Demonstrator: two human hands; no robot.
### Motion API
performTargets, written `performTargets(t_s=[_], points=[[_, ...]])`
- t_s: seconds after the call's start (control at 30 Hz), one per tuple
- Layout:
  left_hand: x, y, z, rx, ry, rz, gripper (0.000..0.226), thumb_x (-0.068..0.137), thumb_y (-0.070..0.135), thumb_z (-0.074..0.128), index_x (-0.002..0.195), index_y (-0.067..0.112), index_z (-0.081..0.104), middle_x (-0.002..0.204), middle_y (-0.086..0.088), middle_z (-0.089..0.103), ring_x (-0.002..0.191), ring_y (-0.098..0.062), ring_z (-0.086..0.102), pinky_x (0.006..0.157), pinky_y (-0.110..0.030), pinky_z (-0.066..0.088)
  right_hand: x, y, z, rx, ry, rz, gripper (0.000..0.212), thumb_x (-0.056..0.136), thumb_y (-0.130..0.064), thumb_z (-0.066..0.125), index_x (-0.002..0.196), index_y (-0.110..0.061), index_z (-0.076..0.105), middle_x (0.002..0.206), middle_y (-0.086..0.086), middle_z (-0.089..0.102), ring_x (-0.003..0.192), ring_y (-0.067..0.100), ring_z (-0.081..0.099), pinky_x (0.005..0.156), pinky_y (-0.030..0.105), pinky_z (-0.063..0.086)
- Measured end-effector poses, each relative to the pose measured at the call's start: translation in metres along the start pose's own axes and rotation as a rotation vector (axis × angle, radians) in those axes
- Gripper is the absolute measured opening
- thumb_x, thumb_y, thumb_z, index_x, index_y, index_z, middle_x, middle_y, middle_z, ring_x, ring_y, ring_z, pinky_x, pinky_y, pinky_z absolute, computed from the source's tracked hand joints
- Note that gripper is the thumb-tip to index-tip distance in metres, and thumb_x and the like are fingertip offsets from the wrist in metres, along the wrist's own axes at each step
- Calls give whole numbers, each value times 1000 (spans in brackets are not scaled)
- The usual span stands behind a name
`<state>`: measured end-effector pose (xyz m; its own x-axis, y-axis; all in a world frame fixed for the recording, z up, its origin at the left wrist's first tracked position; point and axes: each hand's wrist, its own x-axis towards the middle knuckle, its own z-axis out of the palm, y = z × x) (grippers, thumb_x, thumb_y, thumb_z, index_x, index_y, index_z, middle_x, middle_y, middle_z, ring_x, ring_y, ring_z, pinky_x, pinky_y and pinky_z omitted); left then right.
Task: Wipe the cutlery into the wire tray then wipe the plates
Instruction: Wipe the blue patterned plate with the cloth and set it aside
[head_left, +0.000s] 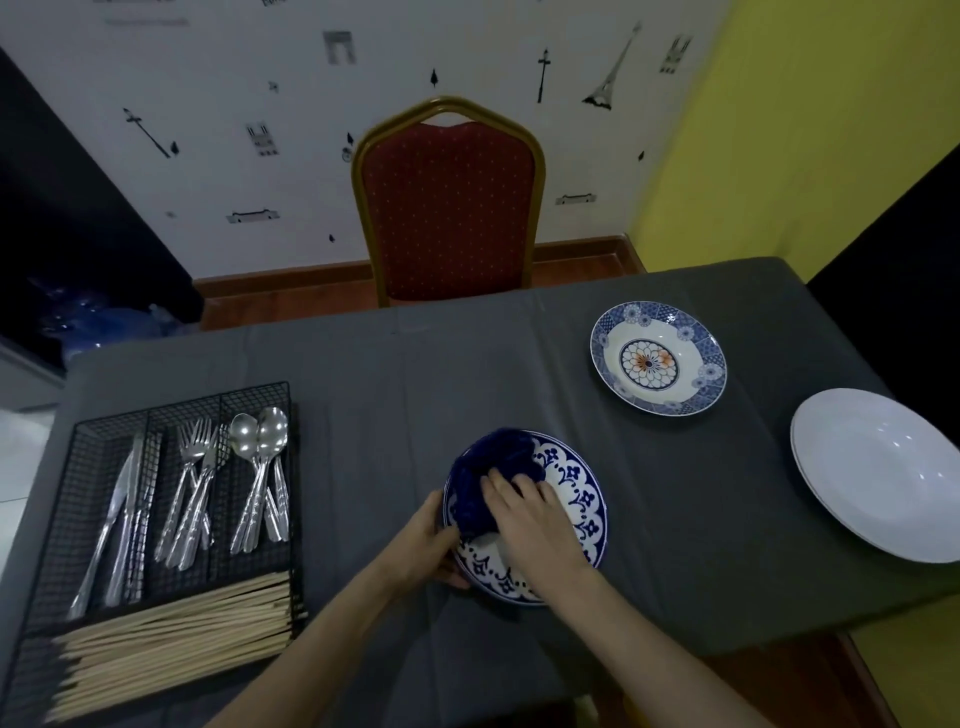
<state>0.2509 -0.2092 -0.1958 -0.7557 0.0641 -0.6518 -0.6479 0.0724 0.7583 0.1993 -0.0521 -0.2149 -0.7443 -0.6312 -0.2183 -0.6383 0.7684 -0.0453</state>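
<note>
A blue-and-white patterned plate (582, 499) lies on the grey tablecloth in front of me. My left hand (423, 545) grips its left rim. My right hand (524, 514) presses a dark blue cloth (493, 462) onto the plate's inside, fingers spread over the cloth. The black wire tray (83, 447) at the left holds knives (122, 514), forks (195, 483), spoons (260, 467) and a row of wooden chopsticks (171, 634). A blue-rimmed plate with an orange flower centre (658, 358) sits at the far right. A plain white plate (878, 467) lies at the right edge.
A red chair with a gold frame (447, 202) stands at the table's far side. The grey-clothed table (415, 374) ends just past the white plate on the right. A yellow wall (810, 130) rises behind at the right.
</note>
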Motion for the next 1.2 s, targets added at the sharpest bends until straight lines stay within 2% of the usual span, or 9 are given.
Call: performTargets(t_s=[0.13,0.27,0.33,0.43,0.57,0.67,0.83,0.97,1.2], points=[[-5,15,9,31,-5,53,44,99,5,43,139,20,32,112,-16,66,81,-30,72,74,-50,60,-2,40,-14,-28,108,106,58,79,-3,60,134,-10,46,137,7,49,104,29,53,84,42,43],[-3,38,22,19,-16,118,41,99,10,47,137,20,36,103,-17,71,83,-33,73,73,-48,61,-37,90,-32,-1,147,162,54,62,-13,77,114,-16,64,113,0,66,89,23,56,74,35,46],[0,50,35,-1,-22,142,43,99,9,49,138,20,37,102,-15,72,82,-31,73,72,-46,61,-62,107,-40,38,171,154,47,61,-17,75,108,-18,65,104,-3,68,90,22,56,80,36,46],[8,70,63,-12,-56,172,47,98,4,47,139,25,37,104,-15,72,80,-33,72,72,-46,60,-100,133,-50,102,224,152,34,72,-24,61,106,-23,63,99,-10,66,94,16,54,92,35,43],[28,102,117,13,-122,196,46,99,4,45,134,32,37,111,-14,70,85,-37,72,78,-53,59,-144,170,-53,188,194,177,37,79,-34,50,111,-22,64,95,-12,67,87,10,58,87,30,49],[46,120,168,28,-176,192,43,99,7,47,134,31,37,113,-12,69,85,-36,72,79,-53,59,-166,200,-53,304,184,259,43,88,-37,39,123,-18,56,104,-6,65,93,14,57,89,31,45],[76,133,251,-10,-241,165,46,98,11,51,136,31,36,119,-12,66,84,-36,73,73,-47,61,-203,258,-44,652,265,479,38,92,-40,47,127,-26,51,109,-11,60,100,5,52,85,22,43],[103,135,303,-83,-277,120,46,98,8,51,134,31,37,124,-14,63,87,-37,72,70,-44,61,-228,295,-35,701,359,618,41,94,-39,48,132,-22,48,118,-9,57,108,4,48,93,24,41],[132,146,367,-50,-281,132,40,99,10,49,135,24,36,113,-18,68,80,-41,72,66,-42,62,-245,336,-24,720,483,746,41,96,-31,49,133,-15,47,122,-5,54,114,9,48,97,24,39]])
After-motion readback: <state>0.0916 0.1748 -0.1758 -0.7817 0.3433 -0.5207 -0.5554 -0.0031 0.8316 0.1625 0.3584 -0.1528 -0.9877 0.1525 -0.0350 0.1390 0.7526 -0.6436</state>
